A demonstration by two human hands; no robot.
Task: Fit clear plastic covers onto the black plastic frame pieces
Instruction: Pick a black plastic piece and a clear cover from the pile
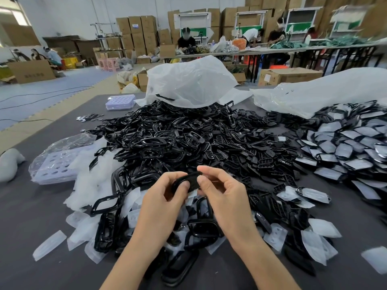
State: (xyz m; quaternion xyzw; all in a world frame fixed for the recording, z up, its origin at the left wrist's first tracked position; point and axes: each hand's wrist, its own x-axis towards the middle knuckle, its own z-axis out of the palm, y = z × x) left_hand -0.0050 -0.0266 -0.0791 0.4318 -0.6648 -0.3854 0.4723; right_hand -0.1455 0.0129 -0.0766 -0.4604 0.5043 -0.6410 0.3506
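My left hand and my right hand together pinch one black frame piece just above the table, fingers curled round its ends. A clear cover may lie against its underside; I cannot tell. A big heap of loose black frames rises behind my hands. Clear plastic covers lie scattered at the left and around my wrists. Black pieces with covers on them are spread at the right.
The dark grey table carries white plastic bags at the back, a lilac perforated tray, and a bagged tray at the left. Other people work at far tables among stacked cardboard boxes.
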